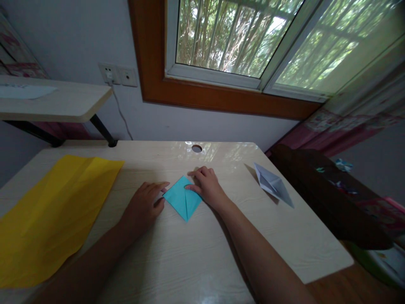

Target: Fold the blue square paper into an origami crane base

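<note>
Turquoise paper (179, 202), folded into a diamond with a seam running toward its near corner, is lying flat on the desk (177, 261) between two hands. The pale desk is extending on all sides of the turquoise paper. A window (234, 38) is standing beyond and above it. A large yellow sheet (63, 215) is spreading well to its left, while a white folded paper (274, 183) is resting well to its right. The left hand (144, 204) is keeping its thumb and forefinger narrowly apart at the turquoise paper's left corner; I cannot tell whether it is gripping. The right hand (209, 185) is laying its thumb on the upper right part, its forefinger bending a little apart beyond the edge. A round hole (196, 148) is showing beyond the turquoise paper.
</note>
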A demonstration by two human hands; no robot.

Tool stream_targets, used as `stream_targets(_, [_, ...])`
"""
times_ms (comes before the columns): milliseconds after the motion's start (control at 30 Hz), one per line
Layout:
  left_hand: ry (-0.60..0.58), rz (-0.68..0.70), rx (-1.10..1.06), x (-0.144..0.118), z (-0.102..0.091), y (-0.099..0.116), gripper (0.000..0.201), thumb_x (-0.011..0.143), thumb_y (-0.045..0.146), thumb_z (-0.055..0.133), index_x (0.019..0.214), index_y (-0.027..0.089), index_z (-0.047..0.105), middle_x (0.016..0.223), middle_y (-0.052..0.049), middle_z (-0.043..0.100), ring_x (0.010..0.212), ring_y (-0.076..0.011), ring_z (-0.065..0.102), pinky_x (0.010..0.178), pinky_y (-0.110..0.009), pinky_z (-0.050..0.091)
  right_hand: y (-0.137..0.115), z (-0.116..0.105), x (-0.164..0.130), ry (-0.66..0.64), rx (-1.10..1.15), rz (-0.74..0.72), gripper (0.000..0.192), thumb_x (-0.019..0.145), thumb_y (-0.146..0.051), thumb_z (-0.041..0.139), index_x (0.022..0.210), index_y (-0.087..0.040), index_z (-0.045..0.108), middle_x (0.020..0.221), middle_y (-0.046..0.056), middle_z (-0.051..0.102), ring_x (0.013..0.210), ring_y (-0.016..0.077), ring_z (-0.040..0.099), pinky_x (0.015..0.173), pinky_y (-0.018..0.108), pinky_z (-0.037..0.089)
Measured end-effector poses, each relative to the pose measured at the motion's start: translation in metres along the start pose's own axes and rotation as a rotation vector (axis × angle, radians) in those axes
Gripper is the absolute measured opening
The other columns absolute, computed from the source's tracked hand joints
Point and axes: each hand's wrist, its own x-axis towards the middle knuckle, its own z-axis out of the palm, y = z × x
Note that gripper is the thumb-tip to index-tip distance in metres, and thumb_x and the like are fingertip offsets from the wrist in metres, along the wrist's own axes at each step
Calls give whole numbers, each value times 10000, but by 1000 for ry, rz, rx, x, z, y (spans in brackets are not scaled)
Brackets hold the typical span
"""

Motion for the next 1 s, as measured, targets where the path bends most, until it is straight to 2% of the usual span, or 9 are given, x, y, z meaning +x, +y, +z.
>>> stream_targets(200, [4, -5, -54, 0, -2, 1, 454, 893, 145, 579, 1336, 239, 546, 1101, -56, 685, 1000, -231, 621, 919, -413, 505, -2, -2, 0, -14, 5, 12, 454, 835, -491, 757, 1229, -284, 666, 1152, 111, 603, 1045, 302, 524, 906, 461, 453])
stream_targets(333, [-13, -14, -145, 0, -3, 4, 459, 877, 107, 570, 1312, 254, 562, 1119, -48, 653, 982, -203, 633, 881, -357, 538, -3, -2, 0, -16, 1, 9, 441, 840, -484, 753, 1222, -281, 671, 1149, 111, 606, 1048, 303, 525, 905, 457, 454])
stream_targets(500, [-45, 70, -188, 0, -2, 9, 479, 876, 30, 514, 1281, 264, 617, 1118, -52, 592, 1007, -177, 607, 854, -294, 537, -6, -2, -1, -24, -4, -23, 444, 848, -494, 740, 1227, -277, 666, 1154, 107, 608, 1045, 290, 524, 897, 433, 456])
stream_targets(633, [-48, 161, -144, -1, 0, 8, 440, 863, 6, 511, 1188, 245, 686, 1096, -67, 564, 1026, -191, 574, 878, -323, 523, -10, -3, -2, -47, 2, -61, 450, 856, -504, 726, 1238, -276, 657, 1168, 100, 607, 1060, 283, 516, 908, 426, 452])
stream_targets(767, [-50, 196, -91, -2, -1, 7, 364, 848, 38, 572, 1088, 265, 725, 1196, -73, 578, 1069, -229, 538, 913, -395, 493, -12, -4, -2, -65, 5, -89, 471, 852, -531, 717, 1244, -278, 654, 1172, 102, 602, 1058, 282, 514, 916, 431, 447])
stream_targets(867, [-99, 241, -85, -1, -2, 6, 326, 866, 65, 599, 1097, 263, 712, 1220, -49, 637, 1125, -242, 521, 983, -422, 452, -15, -5, -2, -68, 10, -103, 468, 853, -538, 712, 1244, -287, 651, 1175, 104, 597, 1063, 284, 511, 909, 428, 448])
stream_targets(1000, [-160, 251, -100, 0, 0, 4, 302, 907, 130, 628, 1185, 240, 666, 1140, -25, 710, 1164, -237, 510, 1026, -402, 420, -22, -7, -3, -37, 11, -103, 456, 829, -529, 745, 1185, -260, 654, 1141, 108, 586, 1047, 285, 505, 892, 421, 448])
